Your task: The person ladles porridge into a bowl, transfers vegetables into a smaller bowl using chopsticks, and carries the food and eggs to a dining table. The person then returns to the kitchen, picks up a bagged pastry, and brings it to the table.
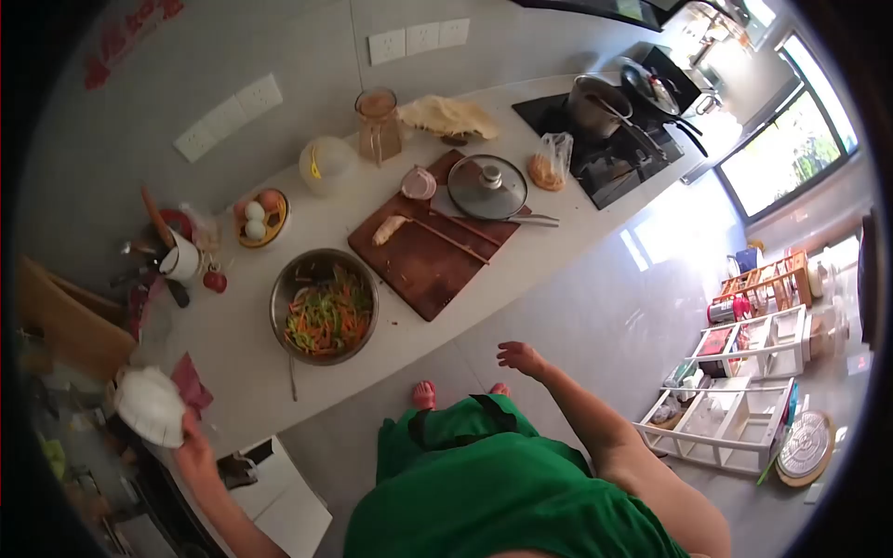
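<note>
At the far left, my left hand (193, 446) grips the edge of a white bowl (149, 406) with a ribbed surface. Beneath and beside it lies a dark pink cloth or packet (192, 379). My right hand (523, 359) hangs in the air in front of the counter, holding nothing, its fingers apart. Between the hands, a steel mixing bowl (325, 306) on the counter contains shredded green and orange vegetables. To its right is a wooden cutting board (423, 279) bearing chopsticks (456, 240), a pale food piece (389, 229) and a glass-lidded pan (486, 186).
Behind stand a bowl of eggs (261, 218), a round pale container (326, 165) and a glass jug (377, 127). A pot (600, 107) sits on the hob (619, 167). White shelves (721, 418) stand on the floor at right; an open drawer or cabinet (279, 493) is below the counter.
</note>
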Action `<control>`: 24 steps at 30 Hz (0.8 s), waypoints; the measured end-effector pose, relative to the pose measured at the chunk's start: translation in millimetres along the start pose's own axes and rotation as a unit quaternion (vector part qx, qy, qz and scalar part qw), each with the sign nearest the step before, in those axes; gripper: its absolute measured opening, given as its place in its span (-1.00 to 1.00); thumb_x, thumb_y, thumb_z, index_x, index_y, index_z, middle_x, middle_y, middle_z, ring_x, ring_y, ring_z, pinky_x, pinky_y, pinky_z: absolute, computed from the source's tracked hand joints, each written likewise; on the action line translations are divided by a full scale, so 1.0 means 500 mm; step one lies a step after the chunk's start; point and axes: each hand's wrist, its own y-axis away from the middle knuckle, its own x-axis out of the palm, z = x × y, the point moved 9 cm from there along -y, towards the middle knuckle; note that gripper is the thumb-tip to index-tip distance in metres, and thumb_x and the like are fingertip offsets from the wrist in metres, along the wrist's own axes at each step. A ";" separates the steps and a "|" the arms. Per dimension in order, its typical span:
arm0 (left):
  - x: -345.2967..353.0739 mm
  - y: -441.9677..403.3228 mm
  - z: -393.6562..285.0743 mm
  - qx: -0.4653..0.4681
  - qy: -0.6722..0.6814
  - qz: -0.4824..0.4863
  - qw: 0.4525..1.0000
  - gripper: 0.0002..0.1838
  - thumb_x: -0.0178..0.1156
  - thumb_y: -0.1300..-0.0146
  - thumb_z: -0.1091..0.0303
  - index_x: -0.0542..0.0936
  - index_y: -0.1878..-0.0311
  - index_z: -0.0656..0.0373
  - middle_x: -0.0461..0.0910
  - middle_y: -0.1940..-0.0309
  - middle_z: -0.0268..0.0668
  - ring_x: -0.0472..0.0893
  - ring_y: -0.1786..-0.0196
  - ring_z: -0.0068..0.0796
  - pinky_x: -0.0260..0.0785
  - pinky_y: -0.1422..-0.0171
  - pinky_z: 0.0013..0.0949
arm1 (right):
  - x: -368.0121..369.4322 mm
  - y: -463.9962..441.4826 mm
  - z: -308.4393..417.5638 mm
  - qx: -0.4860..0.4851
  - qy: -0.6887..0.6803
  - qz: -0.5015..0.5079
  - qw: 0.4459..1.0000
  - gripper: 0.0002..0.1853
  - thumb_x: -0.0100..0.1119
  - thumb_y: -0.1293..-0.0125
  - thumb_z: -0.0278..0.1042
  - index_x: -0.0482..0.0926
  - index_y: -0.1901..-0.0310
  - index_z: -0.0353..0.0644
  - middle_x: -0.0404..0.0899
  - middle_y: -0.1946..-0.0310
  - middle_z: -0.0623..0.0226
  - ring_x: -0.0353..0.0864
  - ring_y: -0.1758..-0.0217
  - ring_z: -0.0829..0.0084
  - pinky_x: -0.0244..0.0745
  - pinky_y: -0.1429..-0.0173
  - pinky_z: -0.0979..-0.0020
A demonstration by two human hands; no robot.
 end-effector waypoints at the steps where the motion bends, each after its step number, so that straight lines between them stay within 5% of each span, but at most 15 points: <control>1: -0.018 0.000 -0.041 0.068 -0.031 -0.029 0.997 -0.59 -0.03 -0.40 0.39 0.32 -0.26 0.32 0.39 -0.20 -0.02 0.43 -0.22 -0.14 0.52 -0.16 -0.25 | -0.033 -0.002 -0.004 0.004 -0.020 -0.035 0.999 -0.54 0.03 -0.23 -0.39 0.42 -0.19 -0.28 0.64 0.13 0.17 0.66 0.18 0.38 0.52 0.17 0.43; 3: -0.015 0.044 -0.164 0.131 -0.088 -0.061 0.986 -0.59 -0.03 -0.39 0.40 0.33 -0.25 0.35 0.39 -0.18 0.03 0.46 -0.19 -0.15 0.52 -0.16 -0.26 | -0.002 0.063 -0.015 0.022 -0.064 -0.063 0.996 -0.57 0.02 -0.24 -0.42 0.43 -0.16 -0.30 0.65 0.15 0.18 0.66 0.20 0.39 0.52 0.19 0.43; 5: 0.016 0.012 -0.140 0.132 -0.173 0.122 0.968 -0.60 -0.01 -0.36 0.42 0.35 -0.22 0.39 0.43 -0.13 0.07 0.51 -0.12 -0.13 0.54 -0.15 -0.25 | -0.087 0.090 0.022 -0.009 -0.080 -0.173 0.982 -0.64 -0.05 -0.26 -0.49 0.47 -0.09 -0.31 0.62 0.17 0.16 0.64 0.19 0.38 0.53 0.15 0.44; 7: 0.106 0.000 0.007 0.081 -0.143 0.136 0.977 -0.60 0.01 -0.35 0.40 0.36 -0.20 0.40 0.48 -0.08 0.07 0.55 -0.06 -0.09 0.57 -0.11 -0.26 | -0.162 0.106 0.092 -0.117 -0.072 -0.256 0.957 -0.70 -0.08 -0.27 -0.55 0.50 -0.01 -0.32 0.62 0.24 0.16 0.63 0.27 0.42 0.53 0.18 0.48; 9: 0.146 -0.026 0.089 0.169 -0.237 0.080 0.953 -0.59 0.04 -0.33 0.38 0.38 -0.17 0.41 0.52 0.00 0.07 0.60 0.05 -0.06 0.61 -0.02 -0.27 | -0.235 0.126 0.175 -0.208 -0.023 -0.337 0.918 -0.78 -0.06 -0.31 -0.52 0.54 0.08 -0.34 0.64 0.34 0.20 0.64 0.31 0.46 0.56 0.18 0.43; 14: 0.235 -0.066 0.410 -0.034 -0.221 0.001 0.975 -0.64 0.11 -0.20 0.49 0.39 -0.05 0.44 0.52 0.03 0.06 0.62 0.14 0.02 0.67 0.18 -0.26 | -0.364 0.253 0.495 -0.293 0.216 -0.523 0.771 -0.82 0.04 -0.28 -0.47 0.57 0.12 -0.17 0.62 0.28 0.24 0.62 0.22 0.25 0.50 0.11 0.36; 19: 0.385 -0.012 0.681 -0.106 -0.304 0.038 0.946 -0.45 0.09 -0.04 0.51 0.31 -0.18 0.33 0.47 -0.02 -0.03 0.60 0.07 -0.04 0.67 0.21 -0.20 | -0.529 0.286 0.670 -0.331 0.346 -0.568 0.670 -0.57 0.19 -0.11 -0.48 0.47 -0.07 -0.01 0.43 -0.10 0.15 0.38 -0.19 0.12 0.28 -0.20 0.19; 24: 0.484 0.021 0.927 -0.144 -0.329 0.045 0.932 -0.41 0.10 -0.02 0.50 0.28 -0.21 0.27 0.46 -0.02 -0.04 0.61 0.08 -0.04 0.66 0.18 -0.19 | -0.734 0.245 0.726 -0.276 0.443 -0.570 0.634 -0.31 0.33 -0.02 -0.42 0.34 -0.25 0.14 0.26 -0.25 0.09 0.28 -0.28 0.04 0.20 -0.30 0.10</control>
